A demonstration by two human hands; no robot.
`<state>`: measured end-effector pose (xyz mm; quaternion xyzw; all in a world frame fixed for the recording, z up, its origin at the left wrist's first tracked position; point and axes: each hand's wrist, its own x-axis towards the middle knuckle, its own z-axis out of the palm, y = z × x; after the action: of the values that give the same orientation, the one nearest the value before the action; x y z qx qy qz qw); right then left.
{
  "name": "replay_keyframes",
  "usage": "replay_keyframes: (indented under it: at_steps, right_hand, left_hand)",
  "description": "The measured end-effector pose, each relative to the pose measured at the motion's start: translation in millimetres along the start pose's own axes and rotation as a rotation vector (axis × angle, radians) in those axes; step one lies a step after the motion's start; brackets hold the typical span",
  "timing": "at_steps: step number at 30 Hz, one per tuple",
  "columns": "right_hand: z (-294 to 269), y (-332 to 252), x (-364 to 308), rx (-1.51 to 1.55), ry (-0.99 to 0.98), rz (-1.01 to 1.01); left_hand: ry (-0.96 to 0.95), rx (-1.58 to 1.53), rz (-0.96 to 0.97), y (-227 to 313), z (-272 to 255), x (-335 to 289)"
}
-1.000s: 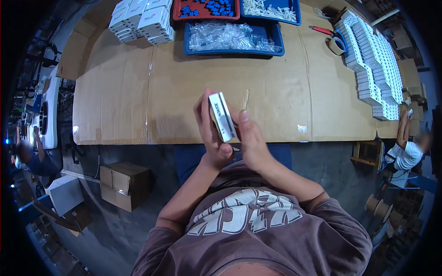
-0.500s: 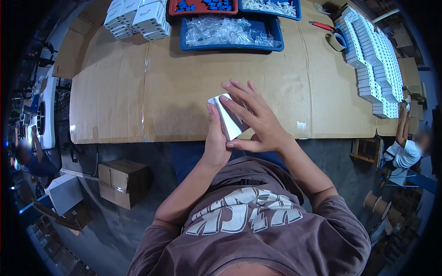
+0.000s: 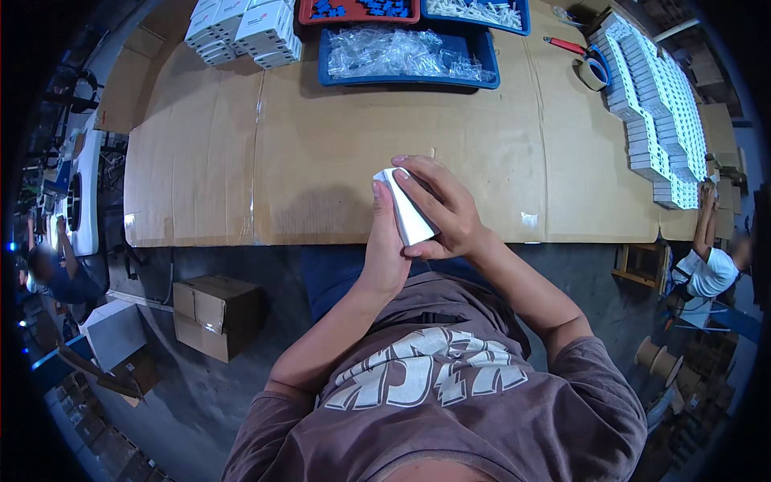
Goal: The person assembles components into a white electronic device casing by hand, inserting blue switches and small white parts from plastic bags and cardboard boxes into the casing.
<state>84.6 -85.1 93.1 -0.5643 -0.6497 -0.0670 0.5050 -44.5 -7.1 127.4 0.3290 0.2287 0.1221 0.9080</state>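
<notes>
At the far left a co-worker in a dark top [image 3: 60,269] sits at the picture's rim, with a white carton [image 3: 116,337] on the floor nearby. Next comes a brown cardboard box [image 3: 213,317], standing on the floor below the cardboard-covered worktop [image 3: 321,161]. At the worktop's far side is a stack of white boxes [image 3: 245,32], and beside it a red tray [image 3: 359,21] of small blue pieces [image 3: 385,8].

In the middle, just above the worktop's near edge, the left hand [image 3: 387,245] has its grip closed on a small white box [image 3: 409,217], thumb along the left side (its other fingers are mostly hidden). The box is held tilted, a plain white face showing. Behind it, a blue tray [image 3: 409,82] holds clear plastic packets [image 3: 385,52]. The right hand [image 3: 450,209] has its grip clamped on the same box, fingers over the top and right side, thumb at the lower end.

Farther right lie a second blue tray [image 3: 527,20] with white pieces [image 3: 478,12], a red-handled tool [image 3: 564,46], a tape roll [image 3: 593,74] and long rows of white boxes [image 3: 654,112]; at the rim sits a co-worker in a white top [image 3: 711,269].
</notes>
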Motion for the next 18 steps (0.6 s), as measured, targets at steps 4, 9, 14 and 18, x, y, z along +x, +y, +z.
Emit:
replay_keyframes:
  at_steps: [4,9,14,18]
  right_hand:
    - [4,0,-7,-0.008,0.002,0.015]
    - [8,0,-10,0.038,0.038,0.063]
    - [-1,0,-5,0.056,-0.051,0.119]
    - [-5,-7,-4,0.18,-0.03,0.341]
  left_hand:
    - [0.037,-0.019,-0.017,-3,0,-2]
    - [0.051,0.005,-0.004,-5,0,-2]
    - [0.103,-0.073,0.005,-2,4,0]
    - [0.112,-0.025,0.122,-8,-6,8]
